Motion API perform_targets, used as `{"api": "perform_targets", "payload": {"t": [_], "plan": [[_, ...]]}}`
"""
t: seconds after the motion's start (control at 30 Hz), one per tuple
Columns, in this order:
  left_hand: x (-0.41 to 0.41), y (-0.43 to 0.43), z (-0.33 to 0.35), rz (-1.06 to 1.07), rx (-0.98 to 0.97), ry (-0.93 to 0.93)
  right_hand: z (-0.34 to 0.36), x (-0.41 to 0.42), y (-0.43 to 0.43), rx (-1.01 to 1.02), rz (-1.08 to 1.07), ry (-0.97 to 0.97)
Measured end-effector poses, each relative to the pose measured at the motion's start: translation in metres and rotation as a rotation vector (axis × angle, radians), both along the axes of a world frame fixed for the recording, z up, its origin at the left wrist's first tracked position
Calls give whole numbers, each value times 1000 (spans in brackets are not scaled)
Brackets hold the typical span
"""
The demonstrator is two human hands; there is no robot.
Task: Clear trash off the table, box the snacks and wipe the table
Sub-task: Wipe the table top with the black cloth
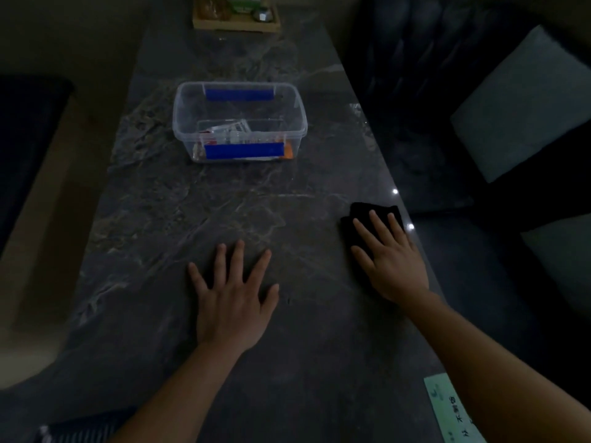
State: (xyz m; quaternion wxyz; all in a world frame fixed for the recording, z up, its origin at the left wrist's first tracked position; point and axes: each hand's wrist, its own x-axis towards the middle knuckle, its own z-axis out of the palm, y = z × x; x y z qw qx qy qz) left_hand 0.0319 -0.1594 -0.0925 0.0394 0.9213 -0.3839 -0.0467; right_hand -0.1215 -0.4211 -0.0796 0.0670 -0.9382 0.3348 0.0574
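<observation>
Pressing flat on a black cloth (372, 225), the right hand (391, 260) lies palm down with fingers spread and straight, grip fully open and closed around nothing; the cloth sits under the fingers at the right edge of the bench (166, 219), folded into a rough, soft-looking rectangle. The left hand (232, 302) rests palm down on bare stone near the middle, fingers fanned, grip likewise open and empty. Bench surface: dark grey marble pattern with pale veining, glossy, long axis running away from the camera. Further along the centre line stands a clear plastic box (240, 121), rectangular with rounded corners, lidless, long axis across the bench, a blue strip on the near and far long walls. Inside it lie snack packets (230, 131), white, red and orange; details are too dim to read. At the far end sits a shallow wooden tray (236, 24) holding blurred items. A pale green printed sheet (447, 407) lies at the near right corner, partly under the right forearm.
</observation>
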Motion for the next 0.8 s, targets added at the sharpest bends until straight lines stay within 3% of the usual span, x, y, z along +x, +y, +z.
{"api": "perform_targets", "payload": {"t": [0.8], "plan": [[-1, -2, 0, 39, 62, 11, 0, 2, -11, 1, 12, 39]]}}
